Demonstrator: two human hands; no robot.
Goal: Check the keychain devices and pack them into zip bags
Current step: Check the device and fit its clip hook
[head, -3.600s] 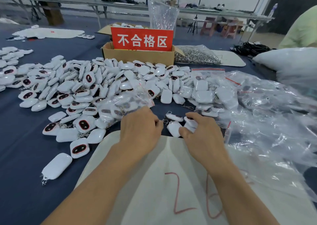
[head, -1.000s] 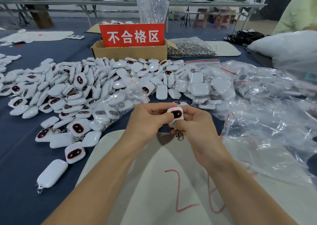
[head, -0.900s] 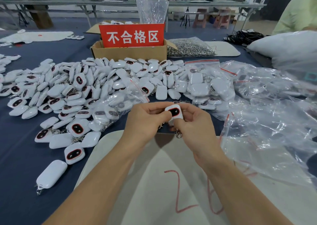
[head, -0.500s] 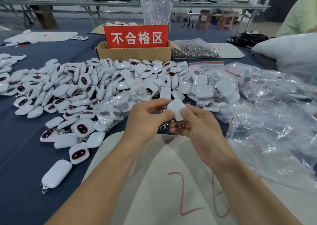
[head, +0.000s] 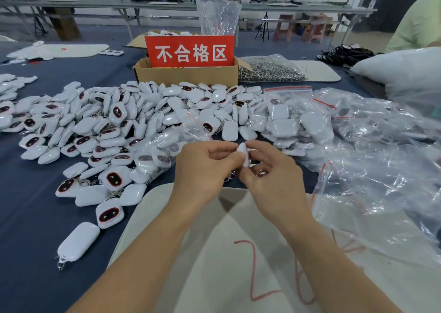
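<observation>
The left hand (head: 202,167) and right hand (head: 274,181) pinch one keychain device (head: 243,154) between them, edge-on, long axis upright. The zip bags (head: 370,169) lie toward the surface's (head: 28,205) right edge, nearer the right hand.

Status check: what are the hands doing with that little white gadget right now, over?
Left hand and right hand both pinch one white keychain device, held edge-on. Not bagged yet. Zip bags lie right; nothing between.
</observation>
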